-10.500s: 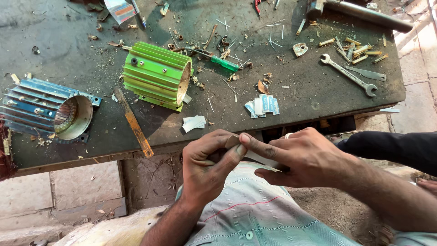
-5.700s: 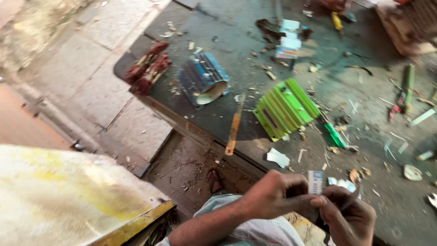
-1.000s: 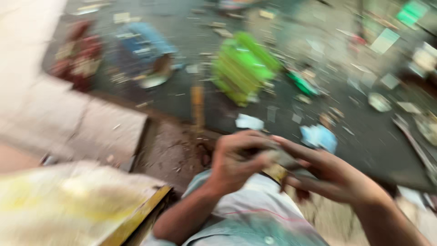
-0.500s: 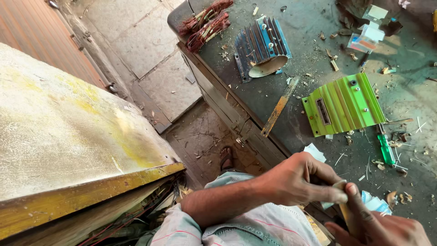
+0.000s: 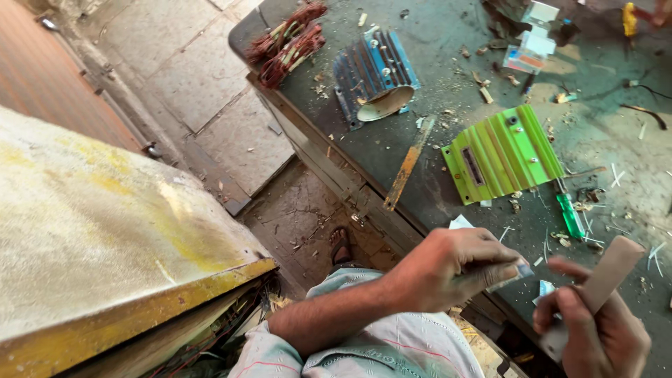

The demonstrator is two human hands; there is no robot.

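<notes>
Presently the left hand (image 5: 448, 269) fingers pinch a thin pale strip (image 5: 514, 271), while the right hand (image 5: 602, 336) grips a flat tan stick (image 5: 605, 276), both over the counter (image 5: 448, 168) edge; a loose pinch could drop the strip among the litter

Finned housing (image 5: 374, 75) lies left of ribbed casing (image 5: 502, 152) on workbench (image 5: 448, 35).

This is a motor-repair workshop opening onto a paved stone floor (image 5: 210, 112). A dark, grimy counter (image 5: 448, 196) carries finned motor housings, one blue (image 5: 371, 73) near its far left corner and one green (image 5: 500, 154) further right, bundles of copper winding wire (image 5: 287, 45) at the left edge, a green-handled screwdriver (image 5: 570, 213), and scattered paper scraps and shavings
</notes>
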